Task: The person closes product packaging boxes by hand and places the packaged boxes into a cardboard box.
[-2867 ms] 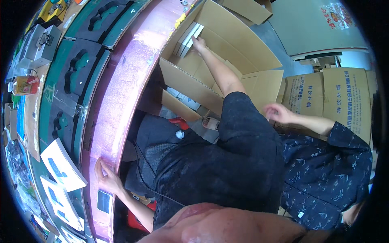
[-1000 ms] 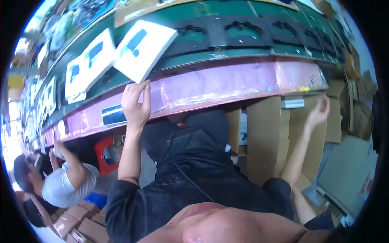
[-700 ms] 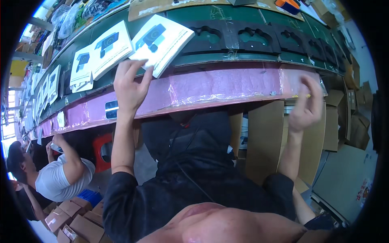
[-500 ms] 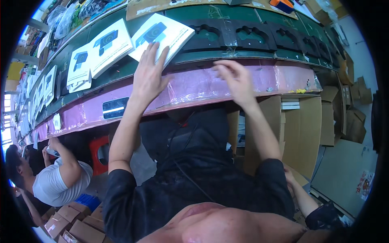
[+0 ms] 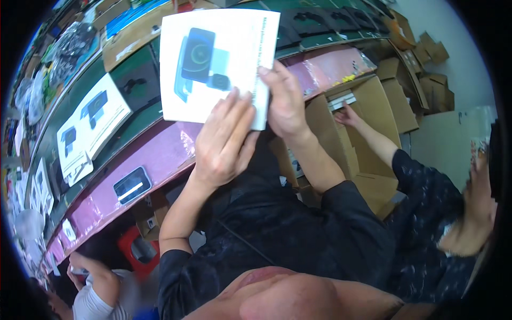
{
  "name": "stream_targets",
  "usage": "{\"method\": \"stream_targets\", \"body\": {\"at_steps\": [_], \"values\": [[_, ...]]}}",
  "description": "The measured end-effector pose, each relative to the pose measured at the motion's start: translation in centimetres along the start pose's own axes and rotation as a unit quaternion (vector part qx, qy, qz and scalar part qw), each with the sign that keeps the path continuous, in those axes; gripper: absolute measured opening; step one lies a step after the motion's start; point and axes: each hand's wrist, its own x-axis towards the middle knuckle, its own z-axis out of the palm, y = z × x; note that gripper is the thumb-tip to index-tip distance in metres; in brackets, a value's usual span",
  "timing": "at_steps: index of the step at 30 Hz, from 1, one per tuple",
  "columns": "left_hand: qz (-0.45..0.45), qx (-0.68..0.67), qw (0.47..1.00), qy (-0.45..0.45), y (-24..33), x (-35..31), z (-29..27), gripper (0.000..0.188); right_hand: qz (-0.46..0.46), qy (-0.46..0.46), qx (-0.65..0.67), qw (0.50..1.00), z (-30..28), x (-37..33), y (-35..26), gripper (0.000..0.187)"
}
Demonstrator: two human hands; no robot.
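Observation:
A flat white box (image 5: 240, 42) printed with a blue and black device picture is raised in front of me, its printed face toward me. Along its right edge my right hand (image 5: 288, 101) grips it, thumb on the near side and the other fingers partly hidden. Across the lower part of the same face lie the stretched fingers of my left hand (image 5: 224, 141), close together. More white boxes (image 5: 96, 114) of the same look rest on the green bench to the left, overlapping.
A phone (image 5: 132, 185) lies on the pink bench edge (image 5: 170, 140). Black foam inserts (image 5: 304, 21) line the green surface behind. At right, another person's hand (image 5: 348, 114) reaches into an open carton (image 5: 376, 144). A person in a white shirt (image 5: 101, 298) sits lower left near a red stool (image 5: 140, 250).
The white box has come up off the bench toward me. My right hand, empty before, has closed on its edge. The view has turned, and a neighbour's arm now reaches into the carton.

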Motion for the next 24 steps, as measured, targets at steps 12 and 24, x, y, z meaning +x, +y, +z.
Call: {"method": "stream_targets", "body": {"at_steps": [12,24], "values": [[-0.17,0.079,0.981,-0.052,-3.8,-5.4,-0.3,0.033,-0.199,0.285,-0.236,0.907,-15.9,-3.1,-13.0,0.032],[-0.28,0.084,0.931,-0.22,-6.2,-12.2,0.4,0.029,-0.179,0.423,-0.44,0.772,-34.7,-9.0,-19.5,0.031]]}}
